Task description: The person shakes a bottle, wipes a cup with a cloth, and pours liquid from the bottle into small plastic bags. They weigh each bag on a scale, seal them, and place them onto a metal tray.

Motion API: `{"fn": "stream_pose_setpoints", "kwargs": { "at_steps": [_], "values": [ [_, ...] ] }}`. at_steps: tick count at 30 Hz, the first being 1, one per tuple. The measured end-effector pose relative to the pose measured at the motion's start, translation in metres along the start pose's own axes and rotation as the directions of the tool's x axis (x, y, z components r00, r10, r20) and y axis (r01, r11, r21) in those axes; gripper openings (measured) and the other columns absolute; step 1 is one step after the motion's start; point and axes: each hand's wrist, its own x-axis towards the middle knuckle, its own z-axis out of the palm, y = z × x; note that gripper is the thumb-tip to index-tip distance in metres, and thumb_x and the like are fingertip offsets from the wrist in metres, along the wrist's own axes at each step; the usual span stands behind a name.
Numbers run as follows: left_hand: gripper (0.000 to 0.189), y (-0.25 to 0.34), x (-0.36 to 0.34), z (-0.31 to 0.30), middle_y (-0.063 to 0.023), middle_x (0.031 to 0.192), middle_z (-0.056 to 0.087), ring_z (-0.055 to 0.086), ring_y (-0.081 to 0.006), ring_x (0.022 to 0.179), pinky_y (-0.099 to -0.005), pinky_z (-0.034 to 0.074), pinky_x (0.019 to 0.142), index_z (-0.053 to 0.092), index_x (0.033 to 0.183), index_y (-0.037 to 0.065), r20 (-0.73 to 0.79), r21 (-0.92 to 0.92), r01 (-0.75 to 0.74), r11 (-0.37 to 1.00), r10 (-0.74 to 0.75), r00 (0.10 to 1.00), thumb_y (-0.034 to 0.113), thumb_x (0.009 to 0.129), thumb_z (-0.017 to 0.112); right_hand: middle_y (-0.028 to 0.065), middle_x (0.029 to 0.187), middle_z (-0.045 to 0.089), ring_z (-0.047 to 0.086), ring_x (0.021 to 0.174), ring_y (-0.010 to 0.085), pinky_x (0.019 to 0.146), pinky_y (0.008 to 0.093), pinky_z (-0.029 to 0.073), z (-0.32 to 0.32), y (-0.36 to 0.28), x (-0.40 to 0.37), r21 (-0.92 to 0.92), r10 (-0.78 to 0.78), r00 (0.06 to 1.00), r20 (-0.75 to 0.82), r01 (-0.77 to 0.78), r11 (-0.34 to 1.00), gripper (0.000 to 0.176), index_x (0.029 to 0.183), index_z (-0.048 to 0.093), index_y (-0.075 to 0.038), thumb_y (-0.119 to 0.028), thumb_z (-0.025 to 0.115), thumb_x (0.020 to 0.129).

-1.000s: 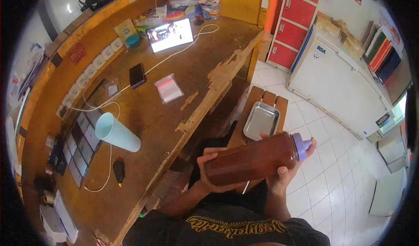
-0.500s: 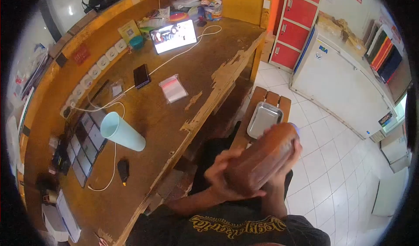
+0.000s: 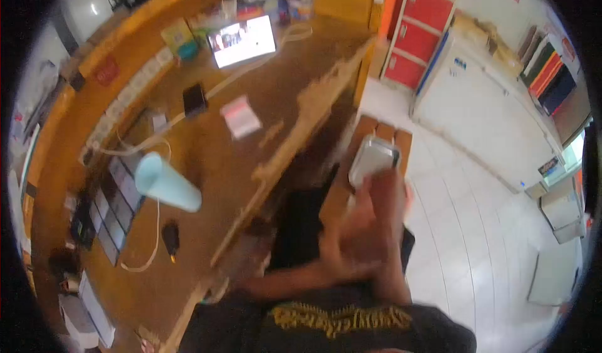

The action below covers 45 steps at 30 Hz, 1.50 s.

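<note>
White tiles [image 3: 451, 240] cover the floor beside a worn desk [image 3: 295, 127] that bears a cup [image 3: 170, 185], a phone [image 3: 194, 100] and a lit screen [image 3: 243, 41]. Blurred, the bottle [image 3: 371, 237] is between the two hands, touching both: the left hand [image 3: 338, 240] grips its left side and the right hand [image 3: 396, 243] its right, though single fingers are hard to make out. Its far end overlaps the tray [image 3: 376, 154] in view. A second ago it lay nearly crosswise, purple cap rightward; now it points away from the person, cap indistinguishable.
</note>
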Motion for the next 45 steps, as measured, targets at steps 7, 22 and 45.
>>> {"fn": "stream_pose_setpoints", "kwargs": {
  "at_steps": [7, 22, 45],
  "values": [
    [0.065, -0.063, -0.008, 0.000, -0.0084, 0.141, 0.050, 0.044, -0.0217, 0.133, -0.0491, 0.031, 0.113, 0.037, 0.147, 0.009, 0.263, -0.542, 0.561, 0.626, -0.508, 0.821, 0.040, 0.095, 0.063, 0.0126, 0.106, 0.065, 0.063, 0.096, 0.0273, 0.084, 0.0398, 0.052, -0.022, -0.003, 0.018, 0.478, 0.099, 0.990, 0.097, -0.133, 0.868, 0.050, 0.115, 0.059, -0.005, -0.049, 0.052, 0.094],
    [0.094, -0.021, 0.044, -0.050, -0.0157, 0.132, 0.045, 0.051, -0.0262, 0.124, -0.0430, 0.043, 0.105, 0.026, 0.140, 0.006, 0.300, -0.579, 0.395, 0.713, -0.263, 0.917, 0.023, 0.072, 0.088, 0.0228, 0.130, 0.051, 0.057, 0.113, 0.0417, 0.098, 0.0534, 0.049, 0.012, -0.071, -0.020, 0.155, -0.547, 0.835, 0.065, 0.533, 0.832, 0.101, 0.152, 0.013, -0.027, -0.036, 0.080, 0.077],
    [0.095, -0.010, 0.113, -0.029, -0.0193, 0.137, 0.051, 0.051, -0.0332, 0.127, -0.0467, 0.039, 0.109, 0.042, 0.137, 0.003, 0.139, 0.002, -0.017, 1.000, 0.017, 0.990, 0.025, 0.060, 0.093, 0.0208, 0.113, 0.063, 0.062, 0.102, 0.0343, 0.096, 0.0465, 0.049, -0.012, 0.010, -0.027, 0.540, 0.118, 0.985, 0.129, -0.169, 0.824, 0.072, 0.136, 0.045, -0.002, -0.058, 0.053, 0.091]
  ]
}}
